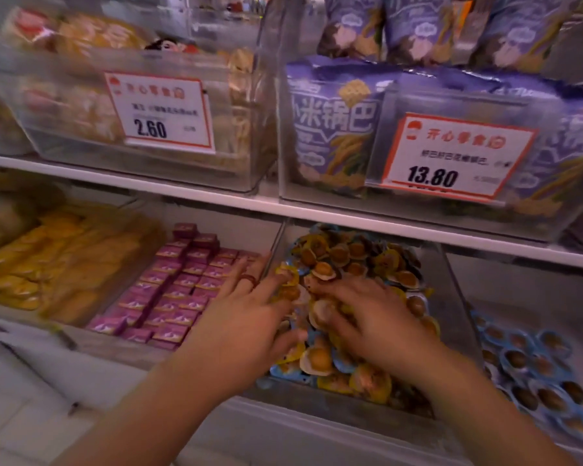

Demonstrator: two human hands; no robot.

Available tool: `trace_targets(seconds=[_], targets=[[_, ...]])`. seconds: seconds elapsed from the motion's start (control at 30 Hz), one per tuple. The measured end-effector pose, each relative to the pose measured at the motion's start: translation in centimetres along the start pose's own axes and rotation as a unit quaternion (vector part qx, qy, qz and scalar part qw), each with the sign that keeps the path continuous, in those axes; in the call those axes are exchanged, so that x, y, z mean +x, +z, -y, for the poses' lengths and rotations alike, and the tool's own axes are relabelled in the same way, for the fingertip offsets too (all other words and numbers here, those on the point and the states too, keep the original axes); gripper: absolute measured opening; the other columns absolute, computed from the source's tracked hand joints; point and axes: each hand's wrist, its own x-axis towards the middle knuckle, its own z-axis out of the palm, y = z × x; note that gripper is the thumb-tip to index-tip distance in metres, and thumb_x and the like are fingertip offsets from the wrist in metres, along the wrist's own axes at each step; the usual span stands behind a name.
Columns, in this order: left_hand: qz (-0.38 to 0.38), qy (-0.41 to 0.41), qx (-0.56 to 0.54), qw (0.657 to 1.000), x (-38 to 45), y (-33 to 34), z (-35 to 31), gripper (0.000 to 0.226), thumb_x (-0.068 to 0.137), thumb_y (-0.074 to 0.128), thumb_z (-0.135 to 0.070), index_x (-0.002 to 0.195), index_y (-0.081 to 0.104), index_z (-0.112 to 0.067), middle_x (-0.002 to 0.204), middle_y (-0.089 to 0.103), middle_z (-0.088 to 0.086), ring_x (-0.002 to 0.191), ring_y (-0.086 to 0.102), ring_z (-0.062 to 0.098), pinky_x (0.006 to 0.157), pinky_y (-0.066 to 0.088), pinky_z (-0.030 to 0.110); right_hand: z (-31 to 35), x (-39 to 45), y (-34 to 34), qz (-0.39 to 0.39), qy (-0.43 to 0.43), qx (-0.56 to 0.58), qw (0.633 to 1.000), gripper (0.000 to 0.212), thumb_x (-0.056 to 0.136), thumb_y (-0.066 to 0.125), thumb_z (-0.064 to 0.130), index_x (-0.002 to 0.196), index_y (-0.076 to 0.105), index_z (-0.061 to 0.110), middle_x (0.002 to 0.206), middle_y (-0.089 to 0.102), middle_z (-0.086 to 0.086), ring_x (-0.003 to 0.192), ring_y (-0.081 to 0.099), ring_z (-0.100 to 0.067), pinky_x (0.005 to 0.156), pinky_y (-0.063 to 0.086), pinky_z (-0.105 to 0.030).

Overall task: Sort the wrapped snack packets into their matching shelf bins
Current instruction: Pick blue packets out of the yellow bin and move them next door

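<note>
A white shelf board (216, 200) runs across the middle. Above it, one price tag (160, 112) says 2.60. Another price tag (451, 156) says 13.80. Both are white with red edges. Big purple bags (334, 129) stand behind the second tag. A pale floor (24, 415) shows at the bottom left.

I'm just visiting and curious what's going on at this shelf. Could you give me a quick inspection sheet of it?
Surface: white shelf board above clear bins.
Job's things: mixed bin heaped with yellow and blue round packets.
Clutter: pink boxes left; blue packets right; purple bags above.
Fingers: left hand spread flat on the heap; right hand curled among packets, grip unclear.
Cables: nothing seen.
Surroundings: price tags 2.60 and 13.80.
</note>
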Motion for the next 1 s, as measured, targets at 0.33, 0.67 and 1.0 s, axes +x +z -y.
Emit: trace_targets(seconds=[0.33,0.67,1.0], targets=[[0.009,0.043,0.058,0.997,1.2,0.5,-4.2,0.038,0.097,0.044,-0.039,0.131,0.051,-0.023,0.124,0.059,0.003,0.116,0.056,0.027,0.109,0.031,0.041,-2.0,-0.4,-2.9,-0.054,0.106,-0.160,0.980,0.042,0.081,0.049,0.029,0.120,0.062,0.026,0.126,0.060,-0.004,0.120,0.053,-0.030,0.101,0.043,-0.043],[-0.053,-0.014,-0.005,0.999,2.6,0.5,-4.2,0.033,0.061,0.084,-0.018,0.088,0.066,-0.019,0.076,0.068,0.004,0.067,0.066,0.030,0.058,0.049,0.034,-0.7,1.4,0.4,-0.014,0.027,-0.077,0.997,0.044,0.089,0.047,0.038,0.131,0.056,0.030,0.137,0.051,0.005,0.130,0.046,-0.020,0.115,0.024,-0.038],[-0.273,-0.090,-0.354,0.890,2.0,-0.7,-2.0,0.023,0.098,0.057,-0.013,0.107,0.070,-0.029,0.089,0.066,-0.027,0.083,0.064,-0.008,0.067,0.045,0.005,-2.0,4.0,1.8,0.046,0.097,-0.023,0.994,0.075,0.084,0.047,0.057,0.151,0.023,0.033,0.152,0.038,0.005,0.141,0.023,-0.032,0.109,0.024,-0.058]])
